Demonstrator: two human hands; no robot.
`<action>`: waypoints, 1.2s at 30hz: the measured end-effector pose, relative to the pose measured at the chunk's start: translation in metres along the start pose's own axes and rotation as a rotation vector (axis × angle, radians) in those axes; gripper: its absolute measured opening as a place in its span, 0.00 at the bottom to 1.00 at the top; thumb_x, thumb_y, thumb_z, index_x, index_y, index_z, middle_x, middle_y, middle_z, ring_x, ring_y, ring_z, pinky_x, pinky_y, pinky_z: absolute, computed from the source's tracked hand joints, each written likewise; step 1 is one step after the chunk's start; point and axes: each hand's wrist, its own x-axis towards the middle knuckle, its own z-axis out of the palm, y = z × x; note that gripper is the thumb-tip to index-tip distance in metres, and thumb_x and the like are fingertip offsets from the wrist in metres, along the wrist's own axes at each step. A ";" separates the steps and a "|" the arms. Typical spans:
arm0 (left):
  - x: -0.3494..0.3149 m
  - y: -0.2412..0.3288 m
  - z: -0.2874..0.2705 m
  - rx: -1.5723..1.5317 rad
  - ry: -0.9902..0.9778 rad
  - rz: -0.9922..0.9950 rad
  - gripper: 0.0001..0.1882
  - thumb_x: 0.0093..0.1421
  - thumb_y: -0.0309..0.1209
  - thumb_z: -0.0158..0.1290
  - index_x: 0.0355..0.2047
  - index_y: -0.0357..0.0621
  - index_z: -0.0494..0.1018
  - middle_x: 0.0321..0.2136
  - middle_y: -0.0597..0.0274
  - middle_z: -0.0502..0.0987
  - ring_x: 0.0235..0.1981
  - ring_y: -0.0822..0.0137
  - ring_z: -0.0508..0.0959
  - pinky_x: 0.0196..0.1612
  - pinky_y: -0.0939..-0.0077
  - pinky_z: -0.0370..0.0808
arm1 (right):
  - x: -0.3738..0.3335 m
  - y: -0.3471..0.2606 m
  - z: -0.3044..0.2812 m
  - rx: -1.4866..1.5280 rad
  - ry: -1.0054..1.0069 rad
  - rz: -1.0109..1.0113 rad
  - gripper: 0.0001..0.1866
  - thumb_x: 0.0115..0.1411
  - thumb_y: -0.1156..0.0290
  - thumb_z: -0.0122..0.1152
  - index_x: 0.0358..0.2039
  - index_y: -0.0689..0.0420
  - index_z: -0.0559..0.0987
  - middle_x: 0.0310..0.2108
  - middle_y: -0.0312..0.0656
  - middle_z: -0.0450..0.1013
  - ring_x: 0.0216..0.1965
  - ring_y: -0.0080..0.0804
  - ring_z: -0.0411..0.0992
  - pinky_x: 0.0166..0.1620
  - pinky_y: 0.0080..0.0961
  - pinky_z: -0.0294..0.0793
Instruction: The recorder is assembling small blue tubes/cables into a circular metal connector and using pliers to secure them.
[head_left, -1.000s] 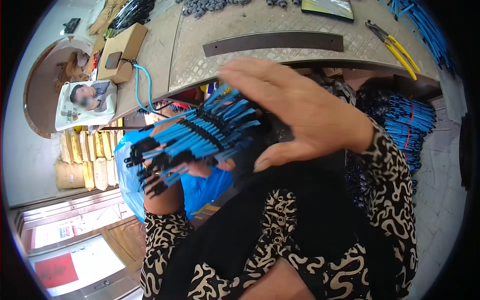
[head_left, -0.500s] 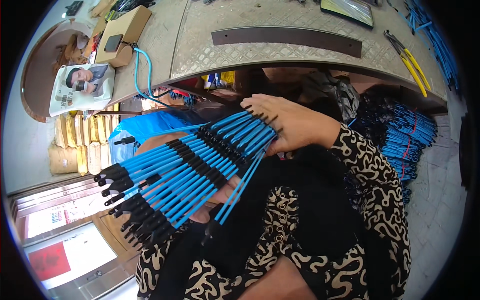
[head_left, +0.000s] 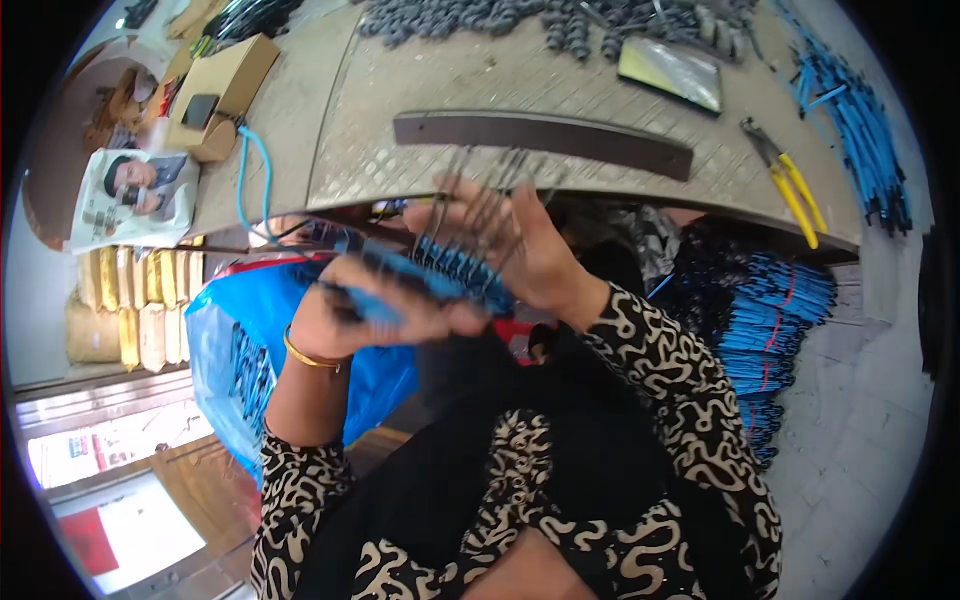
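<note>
A fanned bundle of thin blue rods with black fittings (head_left: pixel 455 268) is between my hands, in front of the table's near edge. My left hand (head_left: pixel 385 305), with a gold bangle at its wrist, is closed around the bundle and smeared by motion. Thin dark blurred rod ends stick up from the bundle towards the table. Beside those ends is my right hand (head_left: pixel 545 250), open with its fingers spread; whether it touches them is hard to make out.
On the table lie a dark curved metal strip (head_left: pixel 540 143), yellow-handled pliers (head_left: pixel 785 185), a film-covered pad (head_left: pixel 670 75), grey coiled pieces (head_left: pixel 440 18) and a cardboard box (head_left: pixel 235 85). Blue rods (head_left: pixel 855 130) lie at right. A blue bag (head_left: pixel 225 330) stands below left, tied rod bundles (head_left: pixel 765 320) below right.
The bundle has swung upright and away from me, its long black-capped ends no longer pointing at lower left. My left hand now shows over it, and my right hand has opened. The view has shifted.
</note>
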 end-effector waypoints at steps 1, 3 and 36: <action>0.015 -0.002 -0.001 -0.017 -0.026 -0.002 0.11 0.54 0.19 0.49 0.38 0.34 0.73 0.38 0.45 0.75 0.43 0.57 0.75 0.47 0.65 0.71 | 0.005 -0.011 -0.004 0.233 0.136 0.021 0.41 0.59 0.39 0.36 0.55 0.66 0.59 0.52 0.54 0.63 0.53 0.40 0.64 0.56 0.28 0.59; 0.041 0.000 0.001 -0.036 -0.050 -0.001 0.11 0.54 0.19 0.49 0.38 0.33 0.73 0.39 0.45 0.75 0.43 0.57 0.75 0.47 0.65 0.71 | 0.027 -0.056 -0.016 -0.046 0.315 -0.048 0.32 0.60 0.46 0.43 0.50 0.64 0.65 0.48 0.49 0.68 0.49 0.36 0.67 0.50 0.27 0.65; 0.077 -0.024 0.004 0.018 -0.083 0.055 0.15 0.55 0.22 0.49 0.44 0.35 0.71 0.39 0.50 0.76 0.43 0.61 0.75 0.47 0.70 0.70 | 0.011 -0.231 -0.136 -2.142 0.597 0.059 0.12 0.52 0.63 0.53 0.29 0.60 0.74 0.28 0.51 0.72 0.33 0.50 0.70 0.35 0.41 0.68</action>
